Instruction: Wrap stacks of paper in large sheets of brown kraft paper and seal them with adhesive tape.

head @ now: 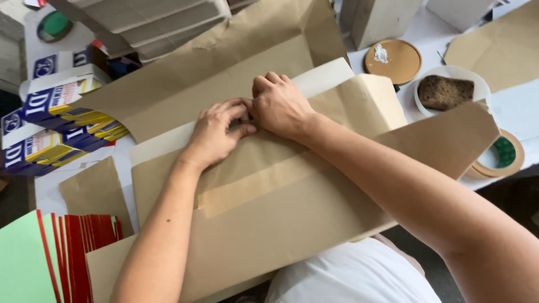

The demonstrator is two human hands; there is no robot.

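Both hands pressing a fold on the kraft-paper-wrapped parcel [269,185].
Left hand [216,134] and right hand [278,104], fingers curled, pinch paper at the parcel's far edge; uneven pressure could skew the crease or tear it.

Head camera, steep downward, close over table [522,106].
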